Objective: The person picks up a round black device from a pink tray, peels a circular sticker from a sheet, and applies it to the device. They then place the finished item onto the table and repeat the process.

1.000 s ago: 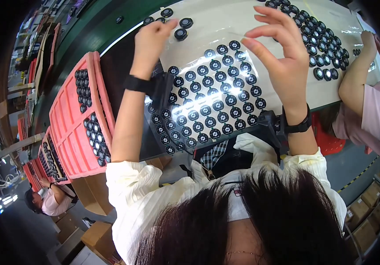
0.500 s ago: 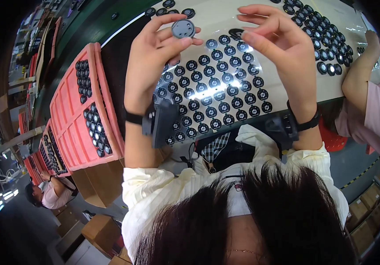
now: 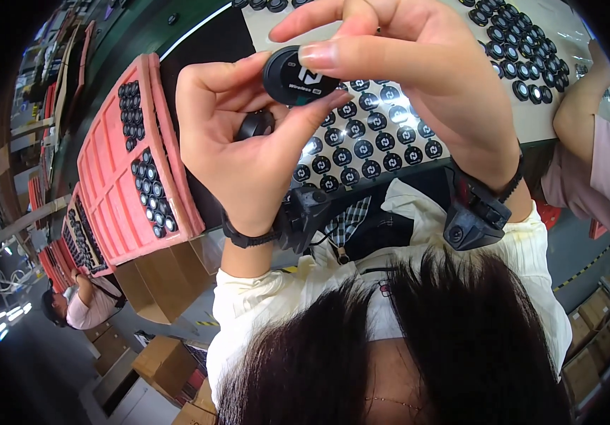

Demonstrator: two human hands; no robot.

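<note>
A round black puck with white print (image 3: 284,76) is gripped at its rim by my left hand (image 3: 238,159), between thumb and fingers. A second dark round piece (image 3: 254,125) rests against the palm of the same hand, partly hidden by the thumb. The thumb of my right hand (image 3: 425,78) presses on the puck's printed face, while its other fingers curl above. Whether the print is on a separate label I cannot tell. Beneath both hands, rows of round black labels (image 3: 364,149) lie on a glossy clear sheet on the table.
Many round black pieces (image 3: 521,53) stand grouped at the table's right, near another person's arm (image 3: 578,99). Pink trays (image 3: 106,202) with similar pieces stand at the left, above an open cardboard box (image 3: 167,280). A dark green surface (image 3: 145,35) runs along the far left.
My hands have come together and nearer. The left hand's puck has turned from its grey holed face to a printed black face. The right hand's small black disc now lies at the puck or is hidden.
</note>
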